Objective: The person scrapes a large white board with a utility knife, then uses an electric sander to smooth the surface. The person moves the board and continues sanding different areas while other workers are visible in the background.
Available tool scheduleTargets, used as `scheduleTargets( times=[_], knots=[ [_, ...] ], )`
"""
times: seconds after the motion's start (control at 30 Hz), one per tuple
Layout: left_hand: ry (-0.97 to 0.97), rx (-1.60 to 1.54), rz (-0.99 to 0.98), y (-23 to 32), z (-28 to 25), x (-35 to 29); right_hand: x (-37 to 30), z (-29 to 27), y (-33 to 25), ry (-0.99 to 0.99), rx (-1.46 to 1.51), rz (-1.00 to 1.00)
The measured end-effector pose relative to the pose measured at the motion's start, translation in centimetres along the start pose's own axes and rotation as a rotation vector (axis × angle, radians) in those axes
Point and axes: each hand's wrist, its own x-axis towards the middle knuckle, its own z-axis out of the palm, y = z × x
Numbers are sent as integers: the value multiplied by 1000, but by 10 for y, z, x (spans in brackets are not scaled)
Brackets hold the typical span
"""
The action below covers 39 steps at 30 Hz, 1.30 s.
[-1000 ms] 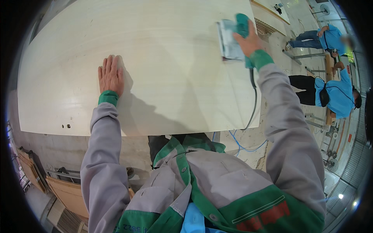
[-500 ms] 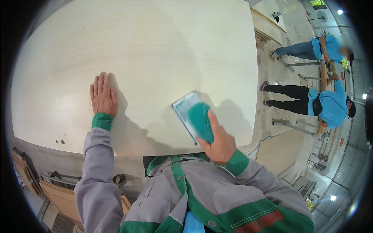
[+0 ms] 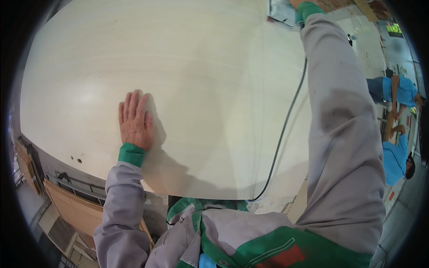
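Note:
A large pale wooden panel (image 3: 187, 76) fills most of the view. My left hand (image 3: 135, 119) lies flat on it near its front edge, fingers together and pointing away. My right arm reaches far across the panel; my right hand (image 3: 298, 3) is almost cut off by the top edge and grips a flat rectangular sander (image 3: 281, 13) resting on the far part of the panel. A dark power cord (image 3: 286, 120) runs from the sander back over the panel's right side and down past its front edge.
Two people in blue shirts (image 3: 397, 120) work at the right. Brown boards (image 3: 76, 210) lean below the panel at the lower left. Two small holes (image 3: 76, 159) sit near the panel's front left edge.
My right hand has pushed the sander from the near edge of the panel out to its far side, arm now stretched. My left hand has stayed flat in place.

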Motion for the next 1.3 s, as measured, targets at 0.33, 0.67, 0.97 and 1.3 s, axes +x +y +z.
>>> scheduleTargets(
  times=[0.33, 0.67, 0.97, 1.3],
  knots=[
    [-2, 26, 4, -2, 1, -3, -97, -3, -90, -100, 193, -145],
    [57, 73, 1, -3, 17, -6, -449, -91, -154, -347, 250, -171],
    [-23, -37, 215, 68, 21, -234, -683, -139, -13, -194, 333, 136],
    [-392, -693, -995, -66, -2, -513, -688, -146, -21, -235, 318, 180]
  ],
)
